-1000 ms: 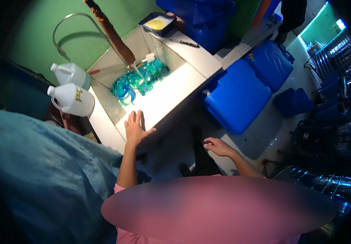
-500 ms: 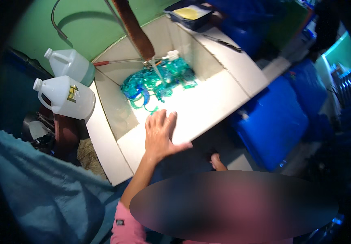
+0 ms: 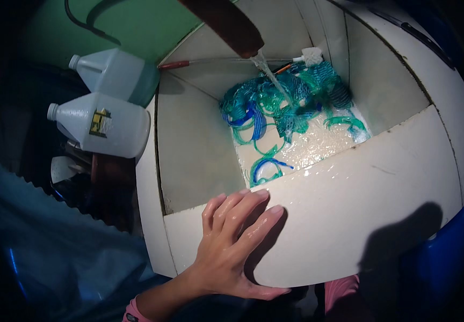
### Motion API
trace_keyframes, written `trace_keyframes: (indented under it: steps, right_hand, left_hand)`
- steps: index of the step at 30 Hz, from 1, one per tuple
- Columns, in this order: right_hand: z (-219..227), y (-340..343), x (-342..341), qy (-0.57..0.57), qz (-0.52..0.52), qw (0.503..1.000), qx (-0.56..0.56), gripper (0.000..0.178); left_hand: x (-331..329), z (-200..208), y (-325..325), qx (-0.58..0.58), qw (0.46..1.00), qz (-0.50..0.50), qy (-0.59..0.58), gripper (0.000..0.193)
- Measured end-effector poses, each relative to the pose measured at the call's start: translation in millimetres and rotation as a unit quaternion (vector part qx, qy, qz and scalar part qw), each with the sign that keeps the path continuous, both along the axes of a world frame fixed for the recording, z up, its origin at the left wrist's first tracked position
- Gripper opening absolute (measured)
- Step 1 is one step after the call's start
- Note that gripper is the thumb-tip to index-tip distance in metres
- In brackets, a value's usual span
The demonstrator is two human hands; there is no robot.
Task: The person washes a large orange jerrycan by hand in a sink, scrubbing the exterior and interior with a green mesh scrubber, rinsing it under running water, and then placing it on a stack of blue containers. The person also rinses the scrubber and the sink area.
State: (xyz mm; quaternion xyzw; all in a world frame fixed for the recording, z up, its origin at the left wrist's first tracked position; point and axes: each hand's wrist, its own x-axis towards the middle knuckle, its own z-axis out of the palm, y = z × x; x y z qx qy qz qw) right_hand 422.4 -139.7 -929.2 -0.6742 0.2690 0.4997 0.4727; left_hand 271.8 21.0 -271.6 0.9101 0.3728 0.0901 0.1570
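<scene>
Head | left hand (image 3: 226,249) spread, empty, at white sink ledge (image 3: 339,209) | right hand: cannot tell | green wall (image 3: 140,29)

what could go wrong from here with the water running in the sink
The water falls onto the green mesh and might splash over the sink's edge.
The two jugs stand close beside the sink; a bump might tip one.
The left hand looks wet, so it might slip if it leans on the ledge.
</scene>
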Motion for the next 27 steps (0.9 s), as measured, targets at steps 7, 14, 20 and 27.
trace_keyframes:
  steps: [7,14,20,27]
  right_hand:
    - [7.3,-70.7,-6.6,0.009,0.050,0.997,-0.050,0.061]
    - [29.4,-156.3,-16.7,0.044,0.133,0.984,-0.107,0.063]
    - [70.3,-227.5,-21.1,0.082,0.302,0.940,-0.137,0.064]
    - [325.0,-195.5,27.8,0.127,0.611,0.780,0.049,0.068]
  left_hand:
    - [-3.6,-4.9,-2.3,0.021,1.000,-0.014,-0.005,0.111]
    - [-6.4,-17.0,-5.3,0.041,0.999,-0.023,-0.010,0.113]
    - [-5.4,-14.0,-4.3,0.034,0.999,-0.020,-0.031,0.110]
    - [-10.2,-0.1,-7.2,0.024,0.999,-0.012,-0.022,0.106]
